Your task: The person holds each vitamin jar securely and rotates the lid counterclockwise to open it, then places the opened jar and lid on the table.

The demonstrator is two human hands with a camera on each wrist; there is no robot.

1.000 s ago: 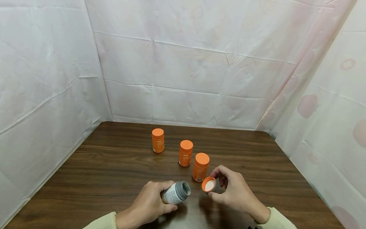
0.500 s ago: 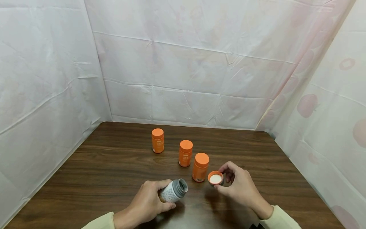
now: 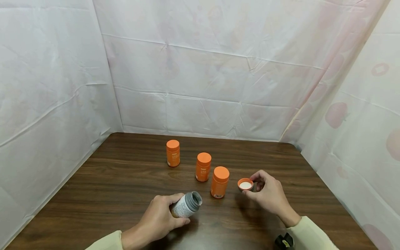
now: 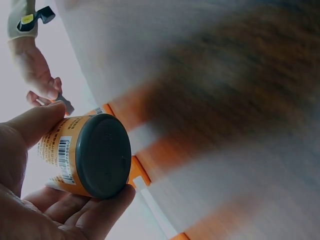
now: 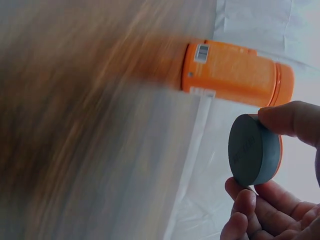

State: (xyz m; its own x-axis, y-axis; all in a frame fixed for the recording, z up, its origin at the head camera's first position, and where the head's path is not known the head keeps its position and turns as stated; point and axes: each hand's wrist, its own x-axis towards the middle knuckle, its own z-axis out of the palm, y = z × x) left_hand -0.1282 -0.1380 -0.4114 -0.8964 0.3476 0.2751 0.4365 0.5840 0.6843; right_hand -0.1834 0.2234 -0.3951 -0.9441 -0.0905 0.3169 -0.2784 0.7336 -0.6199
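Screened-off tabletop space, whether home or studio unclear: a dark wood-grain table closed in by creased white sheets with faint pink prints.

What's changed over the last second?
The right hand carried the lid right and away from the person, turning its inside more upward. The left hand, with the open bottle, drifted slightly left. Neither let go; the three orange bottles stayed put.

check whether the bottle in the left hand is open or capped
Open. The head view shows the bottle tilted with its mouth uncovered, while the right hand holds a cap apart from it.
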